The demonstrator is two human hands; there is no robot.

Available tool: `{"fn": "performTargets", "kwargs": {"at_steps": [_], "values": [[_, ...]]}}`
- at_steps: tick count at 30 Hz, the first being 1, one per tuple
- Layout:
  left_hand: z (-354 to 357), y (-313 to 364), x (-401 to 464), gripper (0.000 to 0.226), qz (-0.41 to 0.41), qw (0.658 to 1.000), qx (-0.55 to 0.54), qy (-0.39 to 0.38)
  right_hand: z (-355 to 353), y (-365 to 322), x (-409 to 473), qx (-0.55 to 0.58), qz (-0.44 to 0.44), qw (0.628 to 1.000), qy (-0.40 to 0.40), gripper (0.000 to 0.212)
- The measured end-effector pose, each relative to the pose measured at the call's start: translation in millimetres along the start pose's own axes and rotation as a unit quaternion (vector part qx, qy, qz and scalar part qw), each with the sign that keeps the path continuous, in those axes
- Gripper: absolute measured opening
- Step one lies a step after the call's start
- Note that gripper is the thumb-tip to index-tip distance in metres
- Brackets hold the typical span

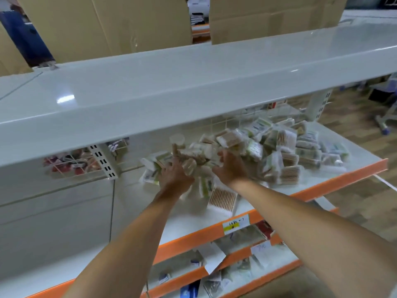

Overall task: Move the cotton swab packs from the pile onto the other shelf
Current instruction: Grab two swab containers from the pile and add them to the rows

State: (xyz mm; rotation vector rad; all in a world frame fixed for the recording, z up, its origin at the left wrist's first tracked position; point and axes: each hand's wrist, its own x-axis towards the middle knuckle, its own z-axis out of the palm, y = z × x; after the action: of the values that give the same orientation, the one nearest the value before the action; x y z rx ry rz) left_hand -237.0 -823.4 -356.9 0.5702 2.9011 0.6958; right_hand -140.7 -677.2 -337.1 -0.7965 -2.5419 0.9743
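Observation:
A pile of cotton swab packs (279,147) lies on the right shelf section (268,203), which has an orange front edge. Both my arms reach in under the upper shelf. My left hand (175,176) and my right hand (231,168) press from either side on a clump of packs (197,158) at the pile's left end, holding it between them. One flat pack of wooden swabs (222,200) lies loose near the shelf front, below my right wrist. The left shelf section (64,233) is white and bare.
A wide white upper shelf (193,82) overhangs the pile. Cardboard boxes (107,24) stand behind it. A slotted white upright (103,162) divides the two sections. Lower orange-edged shelves (225,265) hold small goods. Wood floor lies at the right.

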Motion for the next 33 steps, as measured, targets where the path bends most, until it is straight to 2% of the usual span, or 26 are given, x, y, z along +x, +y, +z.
{"fn": "performTargets", "kwargs": {"at_steps": [2, 5, 11, 14, 17, 18, 20, 22, 23, 26, 28, 30, 33], "values": [[5.9, -0.3, 6.7, 0.093, -0.009, 0.998, 0.051, -0.042, 5.1, 3.5, 5.9, -0.018, -0.029, 0.999, 0.016, 0.055], [10.5, 3.4, 12.4, 0.09, -0.027, 0.994, 0.093, -0.059, 9.0, 7.4, 20.2, -0.036, -0.063, 0.997, 0.017, 0.06], [12.2, 2.2, 18.0, 0.057, -0.023, 0.996, 0.084, 0.001, 21.7, 3.5, 51.3, -0.05, -0.04, 0.998, 0.02, 0.063], [5.6, -1.9, 22.8, 0.067, -0.026, 0.999, 0.015, -0.014, 32.0, 2.7, 63.9, -0.034, -0.018, 0.999, 0.015, 0.062], [-5.0, -11.7, 29.2, 0.076, -0.065, 0.993, -0.082, -0.049, 41.3, 2.8, 74.5, -0.059, -0.005, 0.998, 0.003, 0.048], [-8.2, -16.1, 31.2, 0.072, -0.069, 0.988, -0.12, -0.062, 43.9, 2.7, 76.8, -0.071, -0.008, 0.997, -0.003, 0.045], [-11.7, -24.4, 34.6, 0.05, -0.062, 0.972, -0.216, -0.071, 48.6, 3.1, 78.8, -0.069, -0.009, 0.997, 0.016, 0.038], [-14.0, -30.4, 37.4, 0.023, -0.056, 0.952, -0.295, -0.054, 51.7, 2.3, 77.8, -0.045, 0.001, 0.998, 0.047, 0.035], [-15.7, -32.5, 37.7, 0.016, -0.06, 0.945, -0.32, -0.041, 53.0, 1.1, 76.8, -0.034, 0.007, 0.998, 0.056, 0.035], [-20.5, -38.0, 38.8, 0.018, -0.087, 0.918, -0.386, -0.016, 53.8, -0.7, 72.7, 0.027, 0.019, 0.997, 0.062, 0.03], [-23.3, -40.4, 39.0, 0.018, -0.104, 0.897, -0.429, -0.008, 51.3, 4.0, 69.3, 0.104, 0.011, 0.993, 0.057, 0.015], [-26.6, -40.9, 37.8, 0.018, -0.107, 0.883, -0.456, -0.002, 46.6, 12.2, 65.9, 0.182, 0.005, 0.983, 0.034, 0.022], [-31.0, -39.8, 36.1, 0.031, -0.12, 0.868, -0.482, -0.014, 33.6, 18.6, 62.0, 0.263, 0.04, 0.963, 0.03, 0.039]]}}
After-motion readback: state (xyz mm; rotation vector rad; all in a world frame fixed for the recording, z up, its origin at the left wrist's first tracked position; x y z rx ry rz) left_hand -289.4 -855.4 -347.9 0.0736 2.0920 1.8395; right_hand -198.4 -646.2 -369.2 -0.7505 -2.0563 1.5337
